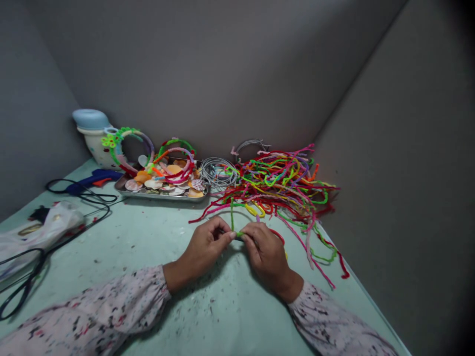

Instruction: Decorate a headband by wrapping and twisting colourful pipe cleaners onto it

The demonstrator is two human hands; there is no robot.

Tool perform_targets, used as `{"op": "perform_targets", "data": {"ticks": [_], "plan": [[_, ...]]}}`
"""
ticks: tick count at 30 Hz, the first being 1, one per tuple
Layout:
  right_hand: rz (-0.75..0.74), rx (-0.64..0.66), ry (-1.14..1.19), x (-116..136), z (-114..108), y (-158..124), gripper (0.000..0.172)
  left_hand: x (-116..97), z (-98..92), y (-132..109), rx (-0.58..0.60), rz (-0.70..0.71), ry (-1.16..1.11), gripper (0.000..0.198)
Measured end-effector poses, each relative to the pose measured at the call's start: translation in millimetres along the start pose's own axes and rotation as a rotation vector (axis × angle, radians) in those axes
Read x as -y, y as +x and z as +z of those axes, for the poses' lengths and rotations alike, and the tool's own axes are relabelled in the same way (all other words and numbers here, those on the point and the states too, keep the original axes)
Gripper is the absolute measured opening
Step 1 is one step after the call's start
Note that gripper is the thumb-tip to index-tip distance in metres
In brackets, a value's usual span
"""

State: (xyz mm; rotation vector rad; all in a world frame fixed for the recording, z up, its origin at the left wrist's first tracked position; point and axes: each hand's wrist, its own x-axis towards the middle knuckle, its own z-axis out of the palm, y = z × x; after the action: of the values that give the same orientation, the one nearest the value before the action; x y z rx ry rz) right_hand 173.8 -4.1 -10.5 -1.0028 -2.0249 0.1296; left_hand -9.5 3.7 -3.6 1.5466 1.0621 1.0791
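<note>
Both of my hands are above the middle of the table. A green pipe cleaner [232,215] stands upright between them, and a short stretch of it lies sideways from fingertip to fingertip. My left hand [203,247] pinches it with thumb and forefinger. My right hand [267,253] grips the other side, its fingers curled. A thin grey wire seems to run behind the hands; how it joins the green piece is hidden. Just beyond the right hand are a yellow loop handle [255,209] and a red loop [277,237], the latter partly covered by the hand.
A heap of coloured pipe cleaners [282,178] spreads at the back right beside coiled grey wire [218,172]. A metal tray [163,197] holds shells and wrapped headbands. To the left are a lidded container [97,143], a blue tool [87,182], a black cord [106,210] and a plastic bag [63,220].
</note>
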Motion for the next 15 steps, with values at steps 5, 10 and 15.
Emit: {"op": "perform_targets", "data": {"ticks": [5, 10, 15], "plan": [[-0.035, -0.003, -0.027, -1.3, -0.7, -0.3, 0.013, -6.1, 0.4, -0.4, 0.033, -0.052, -0.028, 0.018], [-0.036, -0.003, -0.025, -0.9, -1.1, 0.2, 0.013, -6.5, 0.3, 0.1, 0.045, -0.058, -0.029, 0.018], [0.025, -0.006, 0.018, -1.2, 0.2, 0.8, 0.012, -2.5, 1.4, 0.5, 0.001, 0.030, 0.045, 0.016]]}}
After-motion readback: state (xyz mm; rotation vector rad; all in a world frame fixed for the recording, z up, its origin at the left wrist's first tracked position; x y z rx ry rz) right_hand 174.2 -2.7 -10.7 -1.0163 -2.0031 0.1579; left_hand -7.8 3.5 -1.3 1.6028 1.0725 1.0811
